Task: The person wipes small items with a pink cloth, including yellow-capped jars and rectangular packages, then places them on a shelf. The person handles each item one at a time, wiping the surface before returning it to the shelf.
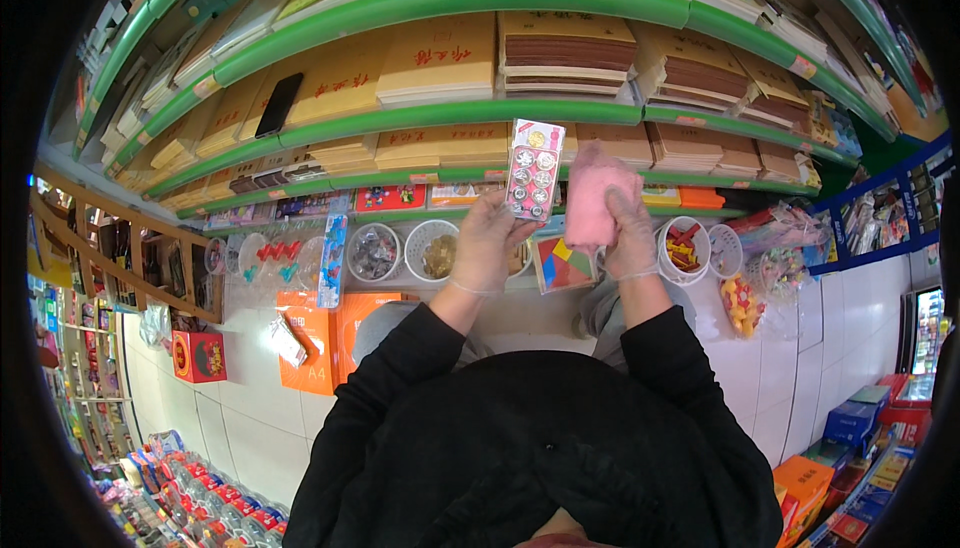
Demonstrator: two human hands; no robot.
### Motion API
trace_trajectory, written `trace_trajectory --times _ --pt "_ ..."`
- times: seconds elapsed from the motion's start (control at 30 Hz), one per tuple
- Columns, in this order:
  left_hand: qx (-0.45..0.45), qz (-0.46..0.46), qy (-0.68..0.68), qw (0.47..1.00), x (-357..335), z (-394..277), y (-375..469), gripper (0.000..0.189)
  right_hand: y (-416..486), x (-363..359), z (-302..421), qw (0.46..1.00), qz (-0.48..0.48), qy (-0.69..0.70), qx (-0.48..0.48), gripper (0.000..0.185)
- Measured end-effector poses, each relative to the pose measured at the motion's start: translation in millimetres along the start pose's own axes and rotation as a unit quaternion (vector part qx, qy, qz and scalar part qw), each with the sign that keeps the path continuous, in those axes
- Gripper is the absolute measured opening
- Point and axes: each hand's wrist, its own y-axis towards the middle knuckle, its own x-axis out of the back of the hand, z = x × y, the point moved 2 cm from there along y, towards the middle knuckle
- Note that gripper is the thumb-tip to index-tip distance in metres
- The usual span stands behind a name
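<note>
My left hand (482, 248), in a clear thin glove, grips the lower edge of a blister pack (535, 171) with rows of round silver coin-like pieces on a pink-and-white card. In my gloved right hand (631, 229) is a folded pink cloth (600, 199), held upright just right of the pack with a small gap between them. A flat packet with a multicoloured geometric pattern (564, 264) lies below the two hands. Partly hidden behind my left hand is a white basket (519, 259) with tan pieces inside.
Green-edged shelves (450, 114) carry stacked notebooks (439, 57) and a black phone (279, 105). Along the floor stand white baskets of small goods (374, 248), (682, 244). Orange paper boxes (307, 338) stand at left. Blue racks (874, 240) flank the right side.
</note>
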Motion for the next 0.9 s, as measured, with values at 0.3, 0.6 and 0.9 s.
trace_trajectory --times 0.3,0.6,0.9 --pt "0.043 0.009 0.065 0.997 5 19 3 0.026 -2 -4 18 0.981 -0.06 -0.031 0.181 0.054" --pt "0.069 -0.004 0.094 0.993 1 30 1 0.021 -9 -6 4 0.99 0.037 -0.114 0.081 0.05" --pt "0.093 0.0 0.061 0.994 14 41 10 0.027 -10 1 -17 0.966 0.126 -0.223 -0.036 0.044"
